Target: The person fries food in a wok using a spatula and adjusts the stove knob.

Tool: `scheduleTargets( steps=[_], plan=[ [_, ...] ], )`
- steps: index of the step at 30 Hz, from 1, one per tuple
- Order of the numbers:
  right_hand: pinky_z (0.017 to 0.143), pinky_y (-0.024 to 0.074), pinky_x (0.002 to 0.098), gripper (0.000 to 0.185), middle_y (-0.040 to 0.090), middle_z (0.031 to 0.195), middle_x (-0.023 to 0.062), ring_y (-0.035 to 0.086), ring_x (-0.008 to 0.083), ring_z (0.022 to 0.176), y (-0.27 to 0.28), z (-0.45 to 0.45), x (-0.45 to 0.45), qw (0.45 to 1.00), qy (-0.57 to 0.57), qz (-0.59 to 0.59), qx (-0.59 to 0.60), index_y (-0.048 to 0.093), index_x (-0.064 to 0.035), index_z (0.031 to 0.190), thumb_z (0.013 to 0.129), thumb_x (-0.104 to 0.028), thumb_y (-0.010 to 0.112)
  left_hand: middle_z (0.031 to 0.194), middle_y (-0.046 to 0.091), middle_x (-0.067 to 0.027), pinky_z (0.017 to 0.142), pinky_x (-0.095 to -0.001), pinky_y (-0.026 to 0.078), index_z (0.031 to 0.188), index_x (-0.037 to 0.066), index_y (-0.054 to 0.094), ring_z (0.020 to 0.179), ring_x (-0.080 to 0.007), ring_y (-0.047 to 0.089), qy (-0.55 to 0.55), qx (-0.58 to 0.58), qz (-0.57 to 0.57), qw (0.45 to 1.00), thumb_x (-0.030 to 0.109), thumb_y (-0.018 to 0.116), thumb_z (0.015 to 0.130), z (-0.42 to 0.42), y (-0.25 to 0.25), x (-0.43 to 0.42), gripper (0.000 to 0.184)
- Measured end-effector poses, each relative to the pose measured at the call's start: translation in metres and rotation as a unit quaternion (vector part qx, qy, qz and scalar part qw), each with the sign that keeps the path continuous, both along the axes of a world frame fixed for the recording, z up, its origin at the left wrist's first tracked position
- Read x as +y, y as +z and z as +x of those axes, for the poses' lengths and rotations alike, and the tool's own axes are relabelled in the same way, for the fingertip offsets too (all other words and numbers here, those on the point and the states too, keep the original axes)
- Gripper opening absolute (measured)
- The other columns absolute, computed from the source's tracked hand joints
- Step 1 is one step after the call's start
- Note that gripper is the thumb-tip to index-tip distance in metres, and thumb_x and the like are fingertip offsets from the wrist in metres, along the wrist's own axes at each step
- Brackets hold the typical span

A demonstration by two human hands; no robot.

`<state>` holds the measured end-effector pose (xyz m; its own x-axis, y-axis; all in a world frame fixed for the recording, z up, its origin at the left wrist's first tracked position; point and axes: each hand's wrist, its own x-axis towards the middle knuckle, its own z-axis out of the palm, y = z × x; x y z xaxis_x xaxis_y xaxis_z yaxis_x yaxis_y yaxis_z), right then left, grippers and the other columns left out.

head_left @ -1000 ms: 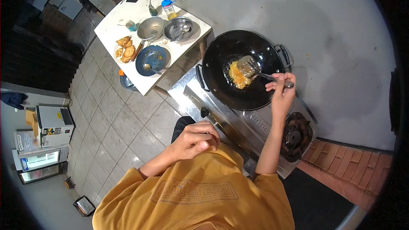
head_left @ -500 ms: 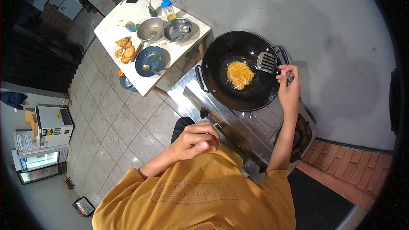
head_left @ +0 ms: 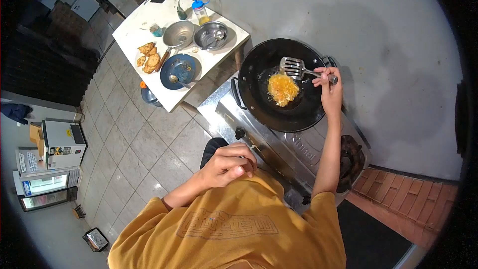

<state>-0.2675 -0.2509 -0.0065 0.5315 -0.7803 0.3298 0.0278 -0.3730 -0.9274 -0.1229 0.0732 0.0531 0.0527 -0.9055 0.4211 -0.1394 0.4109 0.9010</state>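
My right hand (head_left: 331,85) is closed around the handle of a slotted metal spatula (head_left: 293,67). Its blade is over the black wok (head_left: 260,52), at the upper edge of a round yellow-orange piece of frying food (head_left: 283,89) that looks like egg or batter. Whether the blade touches the food I cannot tell. Oil glistens around the piece. The wok sits on a steel gas stove (head_left: 303,147). My left hand (head_left: 230,164) rests against the front of my mustard shirt, fingers curled, with nothing visible in it.
A white table (head_left: 130,35) beside the stove holds fried pieces (head_left: 148,60), a blue plate (head_left: 172,80) with a spoon, metal bowls (head_left: 210,36) and a blue-capped bottle (head_left: 200,11). A second burner (head_left: 350,157) lies near my right forearm. A grey wall (head_left: 388,69) stands behind the wok.
My right hand has brought the spatula leftward and slightly up, from the wok's right side to the edge of the frying piece. My left hand has stayed put.
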Motion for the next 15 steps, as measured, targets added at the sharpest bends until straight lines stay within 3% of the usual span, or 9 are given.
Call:
scheduleTargets(
  steps=[7,15],
  plan=[
    [0.07,0.0533,0.0288,0.016,0.063,0.106,0.0145,0.064,0.0164,0.078,-0.015,-0.005,-0.018,0.989,0.043,0.107,-0.098,0.045,-0.0041,0.103,0.104,-0.019,0.05,0.085,0.064,-0.0108,0.076,-0.0372,0.046,0.073,0.001,0.063,0.08,-0.0249,0.06,0.0,-0.002,-0.002,1.0,0.034,0.039,0.105,0.002,0.001,0.0,0.052],
    [0.071,0.0529,0.0293,0.018,0.063,0.106,0.0141,0.064,0.0167,0.078,-0.004,-0.018,-0.013,0.99,0.033,0.095,-0.099,0.045,-0.0047,0.103,0.103,-0.022,0.051,0.085,0.064,-0.0104,0.076,-0.0377,0.046,0.073,0.001,0.063,0.08,-0.0246,0.061,-0.005,-0.002,0.004,1.0,0.035,0.039,0.105,0.002,-0.002,-0.002,0.052]
  ],
)
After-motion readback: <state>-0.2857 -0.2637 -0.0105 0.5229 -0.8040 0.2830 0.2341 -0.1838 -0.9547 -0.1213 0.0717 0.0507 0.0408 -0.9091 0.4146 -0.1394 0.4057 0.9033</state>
